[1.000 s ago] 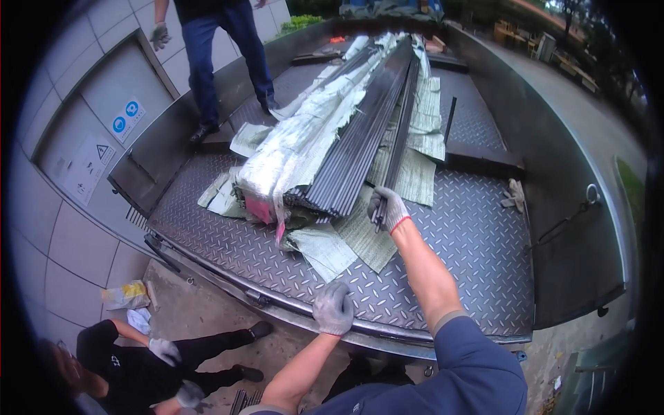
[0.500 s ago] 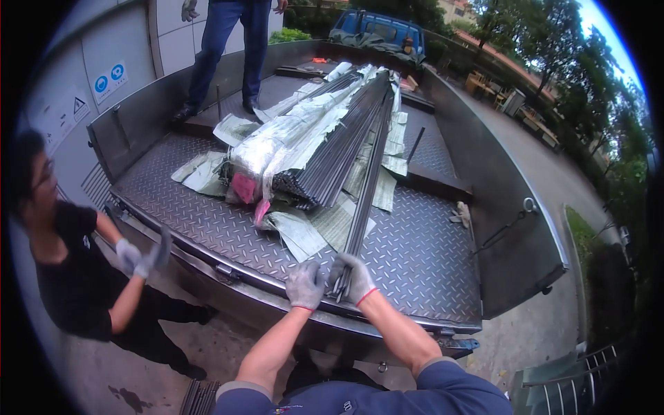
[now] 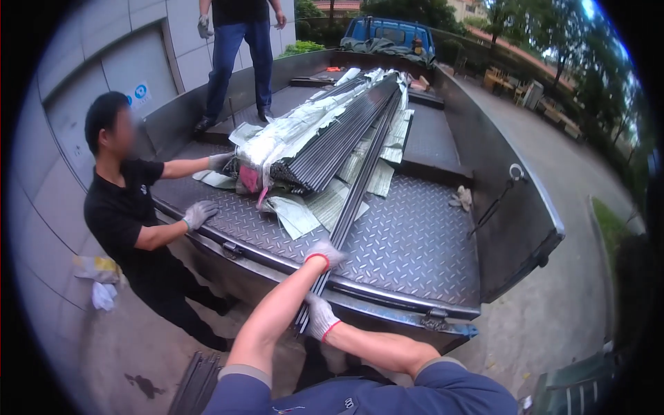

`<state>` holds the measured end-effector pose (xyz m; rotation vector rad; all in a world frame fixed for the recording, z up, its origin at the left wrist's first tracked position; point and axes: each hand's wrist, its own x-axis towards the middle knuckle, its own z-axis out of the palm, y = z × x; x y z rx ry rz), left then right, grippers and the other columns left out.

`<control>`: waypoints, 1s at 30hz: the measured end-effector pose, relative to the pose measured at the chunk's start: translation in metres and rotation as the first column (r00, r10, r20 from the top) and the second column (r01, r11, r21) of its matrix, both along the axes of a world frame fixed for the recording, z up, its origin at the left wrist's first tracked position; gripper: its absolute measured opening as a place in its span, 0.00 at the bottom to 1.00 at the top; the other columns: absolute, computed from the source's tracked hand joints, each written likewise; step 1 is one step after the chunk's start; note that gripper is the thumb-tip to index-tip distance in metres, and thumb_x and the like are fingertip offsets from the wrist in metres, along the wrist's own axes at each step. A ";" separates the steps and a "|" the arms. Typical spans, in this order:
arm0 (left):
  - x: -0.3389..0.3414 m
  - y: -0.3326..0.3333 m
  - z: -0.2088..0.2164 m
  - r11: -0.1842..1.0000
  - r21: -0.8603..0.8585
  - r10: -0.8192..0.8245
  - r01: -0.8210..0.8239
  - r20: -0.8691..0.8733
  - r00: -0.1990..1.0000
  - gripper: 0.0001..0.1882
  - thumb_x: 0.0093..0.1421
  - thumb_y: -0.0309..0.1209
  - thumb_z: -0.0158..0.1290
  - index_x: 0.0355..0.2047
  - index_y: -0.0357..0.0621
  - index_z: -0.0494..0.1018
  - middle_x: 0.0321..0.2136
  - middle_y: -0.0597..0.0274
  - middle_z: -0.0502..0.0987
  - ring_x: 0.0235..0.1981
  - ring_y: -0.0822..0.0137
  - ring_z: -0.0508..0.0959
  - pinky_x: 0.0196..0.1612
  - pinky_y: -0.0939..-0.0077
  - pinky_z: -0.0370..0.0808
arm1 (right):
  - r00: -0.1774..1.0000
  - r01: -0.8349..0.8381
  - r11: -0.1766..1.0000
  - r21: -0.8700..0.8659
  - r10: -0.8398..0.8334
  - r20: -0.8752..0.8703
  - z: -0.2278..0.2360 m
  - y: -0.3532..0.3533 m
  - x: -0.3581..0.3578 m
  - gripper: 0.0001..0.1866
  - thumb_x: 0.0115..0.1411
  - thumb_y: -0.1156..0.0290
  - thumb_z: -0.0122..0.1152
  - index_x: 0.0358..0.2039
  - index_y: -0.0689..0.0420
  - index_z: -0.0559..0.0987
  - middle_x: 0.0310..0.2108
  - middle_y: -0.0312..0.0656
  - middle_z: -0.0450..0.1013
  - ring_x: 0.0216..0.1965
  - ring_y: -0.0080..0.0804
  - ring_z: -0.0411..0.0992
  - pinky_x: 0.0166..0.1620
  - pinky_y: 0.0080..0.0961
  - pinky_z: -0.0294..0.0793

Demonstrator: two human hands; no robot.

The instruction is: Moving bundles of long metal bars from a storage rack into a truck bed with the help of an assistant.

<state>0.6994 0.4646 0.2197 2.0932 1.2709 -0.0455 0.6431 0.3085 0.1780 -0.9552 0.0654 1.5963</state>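
Observation:
A narrow bunch of dark metal rods slopes toward me over the truck bed's rear edge, its near ends sticking out past the edge. My left hand, in a pale work glove with a red cuff, is closed over the rods just above the bed's edge. Lower down, my right hand, gloved alike, grips the same rods close to their ends. Beside them lies a large bundle of similar rods, partly wrapped in whitish woven sheeting with pink tags at its near end.
At the left, a co-worker has one gloved hand at the bundle and another on the bed. A second person stands on the truck bed. Metal side walls flank it. More rods lie on the ground, lower left.
The bunch of rods has come toward me, its ends now beyond the bed's edge. My right hand has moved down along it. The co-worker has leaned in and reached to the bundle.

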 end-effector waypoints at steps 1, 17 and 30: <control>0.004 -0.005 0.002 0.999 0.037 0.025 -0.022 -0.079 0.997 0.47 0.48 0.57 0.65 0.60 0.33 0.75 0.55 0.35 0.80 0.57 0.45 0.81 0.61 0.59 0.77 | 1.000 -0.006 1.000 0.022 0.006 0.029 -0.011 0.002 -0.002 0.12 0.71 0.61 0.57 0.44 0.55 0.80 0.38 0.42 0.79 0.38 0.39 0.77 0.41 0.43 0.80; -0.030 -0.083 0.005 0.999 0.036 0.037 -0.034 -0.078 0.996 0.30 0.53 0.53 0.59 0.42 0.36 0.84 0.43 0.38 0.85 0.47 0.49 0.86 0.50 0.57 0.81 | 0.989 -0.007 1.000 -0.017 0.010 0.149 -0.005 -0.059 -0.033 0.15 0.67 0.58 0.62 0.42 0.58 0.82 0.36 0.45 0.80 0.36 0.40 0.79 0.39 0.39 0.77; -0.230 -0.213 0.050 0.982 -0.111 0.161 -0.150 0.101 0.982 0.27 0.53 0.44 0.63 0.43 0.32 0.75 0.25 0.50 0.83 0.23 0.61 0.84 0.30 0.65 0.82 | 0.819 -0.537 0.843 0.038 0.510 0.263 0.062 -0.198 -0.176 0.26 0.63 0.51 0.71 0.50 0.60 0.83 0.41 0.40 0.83 0.41 0.29 0.81 0.48 0.27 0.79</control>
